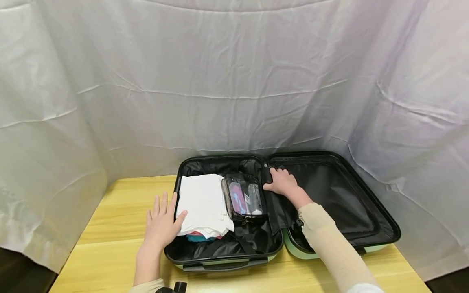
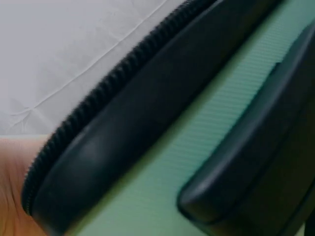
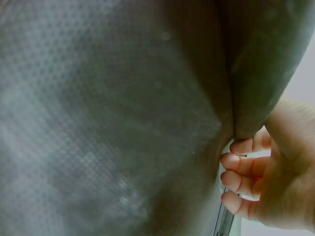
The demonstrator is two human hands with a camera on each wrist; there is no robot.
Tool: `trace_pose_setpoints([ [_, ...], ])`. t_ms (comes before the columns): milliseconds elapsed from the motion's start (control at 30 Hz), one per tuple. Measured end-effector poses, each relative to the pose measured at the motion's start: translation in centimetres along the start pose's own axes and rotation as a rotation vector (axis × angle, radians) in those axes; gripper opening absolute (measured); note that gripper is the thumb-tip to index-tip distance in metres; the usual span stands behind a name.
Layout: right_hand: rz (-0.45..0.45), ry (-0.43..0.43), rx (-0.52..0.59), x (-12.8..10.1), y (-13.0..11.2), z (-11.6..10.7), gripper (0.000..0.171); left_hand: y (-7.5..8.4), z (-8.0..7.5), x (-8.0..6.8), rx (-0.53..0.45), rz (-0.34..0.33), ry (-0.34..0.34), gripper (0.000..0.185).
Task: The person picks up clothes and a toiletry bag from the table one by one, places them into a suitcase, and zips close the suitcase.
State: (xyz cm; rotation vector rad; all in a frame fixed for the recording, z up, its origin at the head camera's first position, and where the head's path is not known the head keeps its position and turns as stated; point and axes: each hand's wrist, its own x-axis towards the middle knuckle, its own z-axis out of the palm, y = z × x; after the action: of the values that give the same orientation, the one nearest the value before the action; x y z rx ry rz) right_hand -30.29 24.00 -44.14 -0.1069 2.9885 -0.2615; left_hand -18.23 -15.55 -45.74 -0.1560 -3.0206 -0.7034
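Note:
An opened suitcase (image 1: 220, 258) with a pale green shell and black lining lies flat, its two halves side by side. Folded white clothes (image 1: 203, 199), with red and teal cloth beneath, fill part of the left half. Beside them sits a clear-topped black toiletry bag (image 1: 246, 217) with a bottle (image 1: 254, 197) and a purple item inside. My left hand (image 1: 161, 226) rests with spread, straight fingers at the left rim, thumb over the clothes. Between the halves, my right hand (image 1: 281, 182) pinches a black fabric divider flap (image 1: 277, 209); its fingertips (image 3: 230, 161) curl at the cloth's edge.
The suitcase's right half (image 1: 329, 195) lies open, lined in black. Below it all is a yellow wooden table (image 1: 110, 244). Pale curtains (image 1: 227, 81) hang close behind and along both sides. A black handle (image 1: 225, 266) juts from the suitcase's near side.

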Motion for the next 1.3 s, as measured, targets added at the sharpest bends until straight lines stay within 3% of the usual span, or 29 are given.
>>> trace_pose_setpoints([
  [467, -0.022, -0.007, -0.085, 0.0, -0.3, -0.4, 0.073, -0.4, 0.1, 0.7, 0.021, -0.017, -0.036, 0.080],
  [767, -0.057, 0.010, -0.160, -1.6, -0.4, -0.8, 0.070, -0.8, 0.5, 0.6, 0.000, -0.029, -0.051, 0.088],
  [1033, -0.111, 0.096, -0.188, -3.7, -0.2, -1.0, 0.063, -0.8, 0.4, 0.7, -0.028, -0.047, -0.061, 0.091],
  [1300, -0.154, 0.233, -0.110, -6.2, 0.6, -2.0, 0.045, -0.9, 0.6, 0.8, -0.030, -0.049, -0.063, 0.090],
])
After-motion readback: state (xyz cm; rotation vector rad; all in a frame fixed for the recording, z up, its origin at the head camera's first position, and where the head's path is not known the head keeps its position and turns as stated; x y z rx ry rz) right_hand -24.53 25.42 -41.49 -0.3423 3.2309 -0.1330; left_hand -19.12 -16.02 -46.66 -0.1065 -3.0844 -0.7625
